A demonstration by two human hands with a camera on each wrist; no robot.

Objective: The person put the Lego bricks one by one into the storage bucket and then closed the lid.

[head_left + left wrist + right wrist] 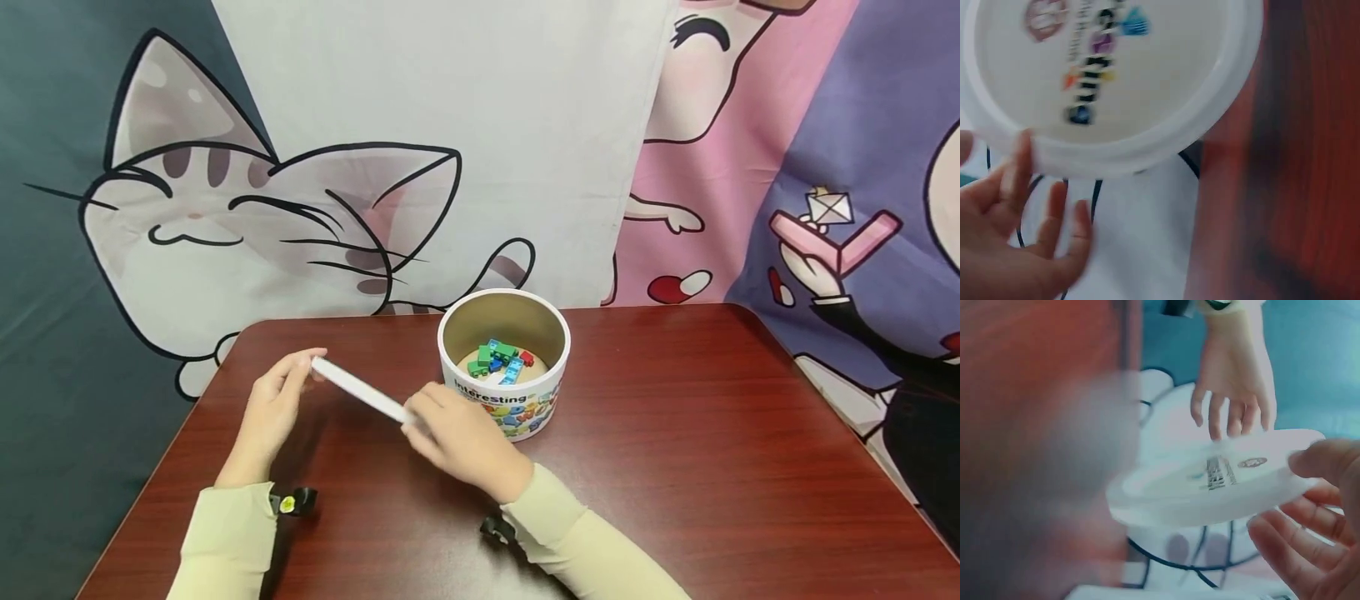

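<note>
A round white lid [360, 390] is held tilted above the table, seen nearly edge-on in the head view. My right hand [463, 437] grips its near edge, thumb on the printed face and fingers beneath, as the right wrist view shows. At the opposite edge is my left hand [272, 408], its fingers loosely extended and one fingertip [1024, 140] right at the rim. The lid's printed face [1129, 81] fills the top of the left wrist view. Just beyond my right hand stands a white printed tub [551, 400], uncovered, with small green, blue and red toy bricks [504, 354] inside.
A reddish-brown wooden table [697, 450] carries the tub near its back edge. Behind it hangs a cloth backdrop [555, 150] with cartoon drawings. A dark strap [296, 502] sits on the left wrist, and another strap [497, 529] on the right.
</note>
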